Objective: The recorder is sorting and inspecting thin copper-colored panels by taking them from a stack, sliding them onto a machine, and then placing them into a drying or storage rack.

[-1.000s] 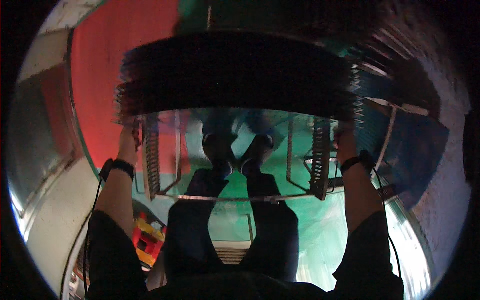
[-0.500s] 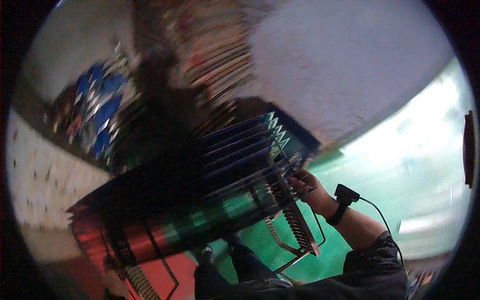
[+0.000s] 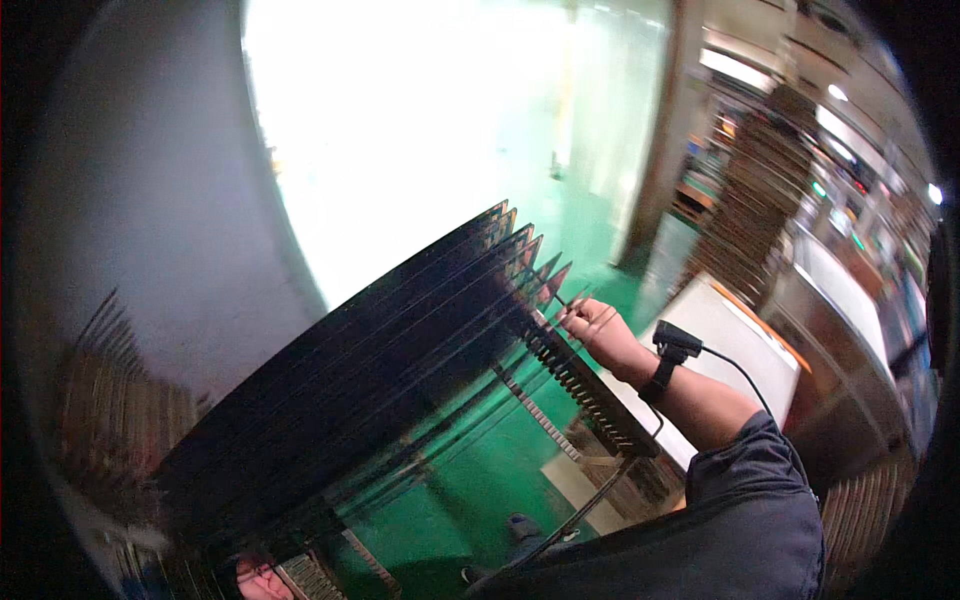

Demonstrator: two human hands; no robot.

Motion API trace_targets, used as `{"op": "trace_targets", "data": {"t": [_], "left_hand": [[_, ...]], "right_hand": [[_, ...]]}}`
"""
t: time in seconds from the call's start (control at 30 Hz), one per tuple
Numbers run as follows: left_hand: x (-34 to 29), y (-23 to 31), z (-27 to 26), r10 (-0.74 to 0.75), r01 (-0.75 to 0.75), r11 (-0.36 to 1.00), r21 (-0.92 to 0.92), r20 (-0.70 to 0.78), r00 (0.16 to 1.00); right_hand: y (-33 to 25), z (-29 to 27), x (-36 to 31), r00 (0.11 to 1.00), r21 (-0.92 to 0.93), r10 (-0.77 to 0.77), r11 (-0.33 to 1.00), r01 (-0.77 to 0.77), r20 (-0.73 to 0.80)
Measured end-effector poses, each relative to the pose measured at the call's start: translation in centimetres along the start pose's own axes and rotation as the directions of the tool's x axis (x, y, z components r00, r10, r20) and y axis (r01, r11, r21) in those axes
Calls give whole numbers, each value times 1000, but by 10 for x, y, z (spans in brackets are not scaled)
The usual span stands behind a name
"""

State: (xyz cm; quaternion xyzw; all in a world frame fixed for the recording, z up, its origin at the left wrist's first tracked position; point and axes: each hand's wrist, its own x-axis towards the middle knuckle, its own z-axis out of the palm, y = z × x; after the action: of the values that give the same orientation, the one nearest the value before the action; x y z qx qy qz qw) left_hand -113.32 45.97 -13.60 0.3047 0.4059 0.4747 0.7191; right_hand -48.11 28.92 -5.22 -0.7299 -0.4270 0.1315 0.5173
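Observation:
A rack with slotted, comb-like rails (image 3: 590,398) hangs in front of me, carrying several thin, dark panels (image 3: 365,345) set on edge side by side. It tilts, its far right end higher in the picture. My right hand (image 3: 597,332) is closed round the rack's frame at that end, beside the panels' corners, with a black strap and small device on the wrist. My left hand (image 3: 262,580) shows only in part at the lower left, its fingers curled against the other end of the rack beside a second slotted rail. The panels hide most of the left arm.
A grey wall (image 3: 160,210) stands to the left of a very bright opening (image 3: 430,130). Tall brown stacks (image 3: 755,190) and a white-topped table (image 3: 725,335) are on the right. More stacked sheets (image 3: 125,420) are at far left. The floor (image 3: 480,480) is green.
My view has turned to the right, bringing the bright opening to the middle and the white-topped table into sight. The rack has turned along with me, both hands still on it.

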Motion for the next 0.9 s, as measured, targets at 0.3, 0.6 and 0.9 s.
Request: {"op": "trace_targets", "data": {"t": [0.3,0.6,0.9], "left_hand": [[320,-3,252,-446,374,895,243,517,730],[355,16,363,-710,635,692,344,485,511],[247,-45,425,-627,539,777,326,326,707]], "right_hand": [[111,-74,12,828,12,139,987,-157,-543],[159,-110,19,696,-47,479,805,-591,-534],[117,-203,-61,715,-416,135,733,-538,-686]]}}
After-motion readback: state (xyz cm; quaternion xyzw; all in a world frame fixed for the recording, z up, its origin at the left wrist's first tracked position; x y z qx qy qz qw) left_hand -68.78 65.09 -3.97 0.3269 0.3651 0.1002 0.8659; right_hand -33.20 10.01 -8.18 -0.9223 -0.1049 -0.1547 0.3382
